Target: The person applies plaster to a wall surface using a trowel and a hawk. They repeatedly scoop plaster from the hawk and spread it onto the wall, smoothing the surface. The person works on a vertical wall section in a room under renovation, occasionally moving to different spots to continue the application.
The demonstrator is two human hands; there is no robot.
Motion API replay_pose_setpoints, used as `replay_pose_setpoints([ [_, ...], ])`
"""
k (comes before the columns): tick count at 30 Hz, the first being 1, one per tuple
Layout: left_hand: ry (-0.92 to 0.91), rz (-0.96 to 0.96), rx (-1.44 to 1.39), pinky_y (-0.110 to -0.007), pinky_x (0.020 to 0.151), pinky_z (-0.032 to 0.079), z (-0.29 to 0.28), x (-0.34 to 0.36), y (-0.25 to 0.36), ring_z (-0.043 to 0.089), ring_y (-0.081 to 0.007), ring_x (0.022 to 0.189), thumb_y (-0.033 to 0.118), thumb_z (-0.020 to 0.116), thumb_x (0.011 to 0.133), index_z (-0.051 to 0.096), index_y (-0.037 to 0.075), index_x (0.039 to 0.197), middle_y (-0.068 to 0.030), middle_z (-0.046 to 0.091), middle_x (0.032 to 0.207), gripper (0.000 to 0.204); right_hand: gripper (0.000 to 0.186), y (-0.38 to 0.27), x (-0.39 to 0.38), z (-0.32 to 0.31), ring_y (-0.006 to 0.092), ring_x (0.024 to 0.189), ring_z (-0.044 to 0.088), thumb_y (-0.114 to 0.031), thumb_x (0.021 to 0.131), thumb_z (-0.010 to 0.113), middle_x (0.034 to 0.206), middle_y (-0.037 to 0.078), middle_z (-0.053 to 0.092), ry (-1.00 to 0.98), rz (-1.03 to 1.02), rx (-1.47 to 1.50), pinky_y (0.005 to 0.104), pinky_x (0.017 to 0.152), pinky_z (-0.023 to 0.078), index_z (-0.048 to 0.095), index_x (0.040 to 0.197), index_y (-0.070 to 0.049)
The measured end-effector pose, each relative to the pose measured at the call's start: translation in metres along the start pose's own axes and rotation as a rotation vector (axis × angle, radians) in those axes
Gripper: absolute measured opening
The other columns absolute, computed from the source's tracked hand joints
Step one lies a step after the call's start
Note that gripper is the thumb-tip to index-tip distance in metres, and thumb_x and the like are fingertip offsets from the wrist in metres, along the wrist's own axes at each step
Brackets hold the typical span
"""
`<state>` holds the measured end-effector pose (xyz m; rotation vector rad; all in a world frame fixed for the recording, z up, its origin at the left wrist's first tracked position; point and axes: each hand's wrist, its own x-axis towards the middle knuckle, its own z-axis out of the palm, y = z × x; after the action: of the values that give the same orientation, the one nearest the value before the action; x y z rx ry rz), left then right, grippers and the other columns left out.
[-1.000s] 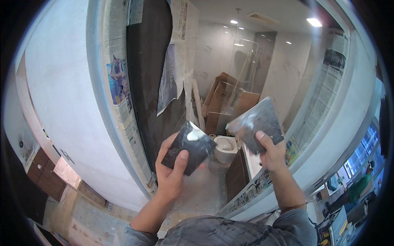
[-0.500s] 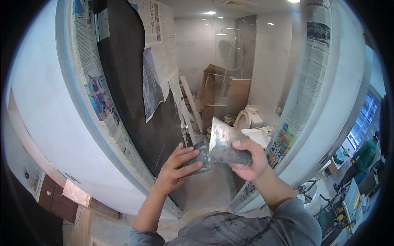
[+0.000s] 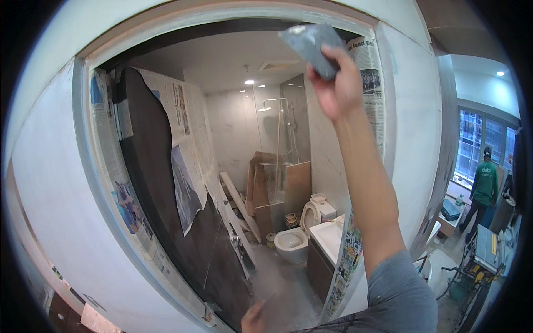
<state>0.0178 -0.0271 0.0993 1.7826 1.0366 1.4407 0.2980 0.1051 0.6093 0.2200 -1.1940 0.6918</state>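
Step in hand, by the look of it: rubbing down the top of the door frame [image 3: 233, 19]. Right hand [image 3: 333, 89] raised overhead, grip closed on a grey sanding sheet [image 3: 311, 41] held against the frame's upper right corner. Left hand [image 3: 252, 321] low at the bottom edge, blurred; grip state impossible to tell. Next move likely needs flat, steady pressure along the frame. Nearby: newspaper [image 3: 369, 83] taped on the jamb just beside the sheet, dark door [image 3: 166, 222], toilet [image 3: 294, 241] well below
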Motion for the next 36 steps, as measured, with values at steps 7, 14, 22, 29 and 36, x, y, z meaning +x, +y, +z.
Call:
replay_pose_setpoints([
  [7, 0.032, -0.101, -0.160, -0.034, 0.114, 0.037, -0.001, -0.015, 0.010, 0.056, -0.0240, 0.130, 0.003, 0.051, 0.104, 0.060, -0.003, 0.137, -0.0142, 0.064, 0.137, 0.035, 0.021, 0.011, 0.112, 0.016, 0.0285, 0.072, 0.067, -0.006, 0.090, 0.059, 0.098, 0.018, 0.064, 0.112, -0.120, -0.004, 0.0372, 0.060, 0.060, 0.055, 0.107, 0.005],
  [14, 0.040, -0.078, -0.196, -0.034, 0.115, 0.036, -0.003, -0.026, 0.007, 0.055, -0.0247, 0.131, 0.005, 0.052, 0.104, 0.058, -0.006, 0.138, -0.0161, 0.062, 0.138, 0.035, 0.015, 0.017, 0.145, 0.017, 0.0272, 0.077, 0.067, -0.004, 0.092, 0.056, 0.094, 0.019, 0.065, 0.175, -0.103, -0.037, 0.0337, 0.065, 0.061, 0.055, 0.103, 0.006],
  [22, 0.017, -0.119, -0.093, -0.033, 0.114, 0.037, -0.007, -0.027, 0.026, 0.056, -0.0240, 0.129, 0.005, 0.053, 0.104, 0.058, -0.005, 0.137, -0.0149, 0.063, 0.136, 0.035, 0.018, -0.001, 0.147, 0.059, 0.0191, 0.058, 0.061, -0.011, 0.096, 0.044, 0.074, 0.012, 0.066, 0.253, -0.001, -0.187, 0.0327, 0.052, 0.045, 0.057, 0.088, -0.002],
  [29, 0.027, -0.107, -0.037, -0.032, 0.112, 0.039, -0.005, -0.028, 0.024, 0.056, -0.0237, 0.128, 0.005, 0.053, 0.104, 0.059, -0.003, 0.138, -0.0145, 0.063, 0.136, 0.035, 0.024, -0.029, 0.179, 0.049, 0.0218, 0.059, 0.062, -0.013, 0.100, 0.041, 0.073, 0.013, 0.063, 0.272, 0.130, -0.072, 0.0296, 0.049, 0.051, 0.056, 0.093, 0.004],
  [36, 0.046, -0.095, -0.112, -0.032, 0.113, 0.038, -0.003, -0.027, 0.032, 0.056, -0.0235, 0.128, 0.004, 0.052, 0.104, 0.059, -0.003, 0.137, -0.0141, 0.063, 0.137, 0.035, 0.026, -0.046, 0.213, 0.009, 0.0250, 0.062, 0.064, -0.016, 0.101, 0.042, 0.078, 0.018, 0.064, 0.198, 0.130, 0.156, 0.0327, 0.051, 0.057, 0.054, 0.097, 0.007],
])
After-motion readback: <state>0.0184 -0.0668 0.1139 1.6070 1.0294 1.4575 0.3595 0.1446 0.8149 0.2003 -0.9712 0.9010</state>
